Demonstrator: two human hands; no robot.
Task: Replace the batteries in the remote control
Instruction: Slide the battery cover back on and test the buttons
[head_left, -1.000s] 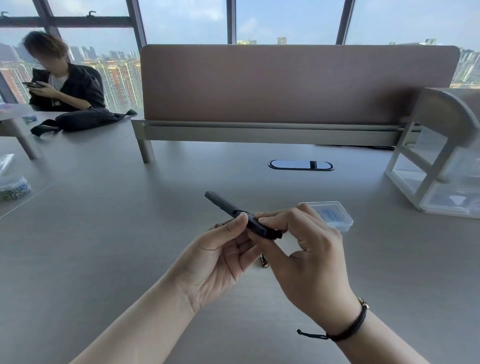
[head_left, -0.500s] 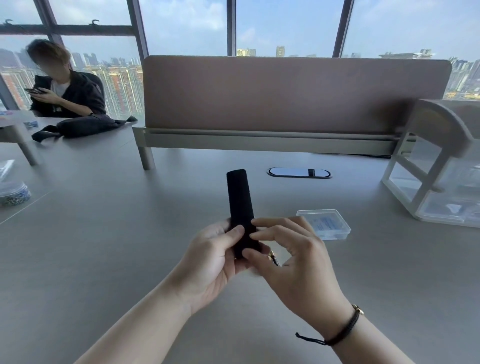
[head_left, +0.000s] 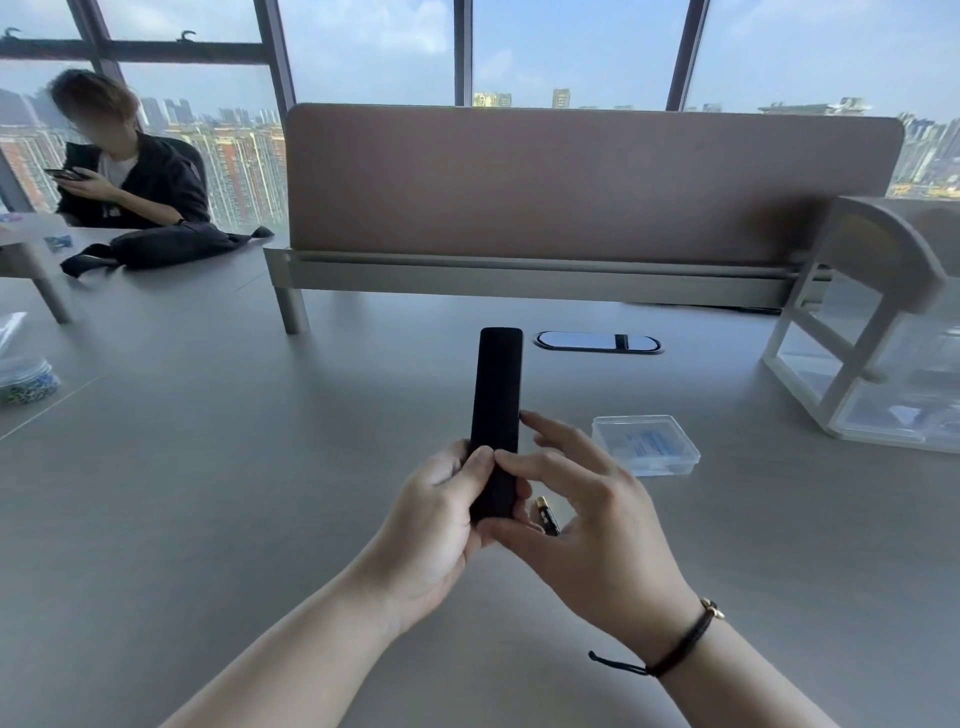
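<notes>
A slim black remote control (head_left: 496, 400) points away from me, its plain back side up, held above the grey table. My left hand (head_left: 441, 514) grips its near end from the left, thumb on top. My right hand (head_left: 582, 514) pinches the same end from the right, thumb underneath and forefinger on the back, other fingers spread. A battery (head_left: 546, 514) with a gold end lies on the table just behind my right palm, partly hidden by it.
A small clear plastic box (head_left: 647, 444) sits to the right of my hands. A white-framed clear organiser (head_left: 872, 364) stands at the far right. A desk divider (head_left: 571, 182), a cable port (head_left: 597, 343), and a seated person (head_left: 130, 176) at the back left.
The remote has turned from lying sideways and tilted to pointing straight away from me, back side up. Both hands shifted down to its near end.
</notes>
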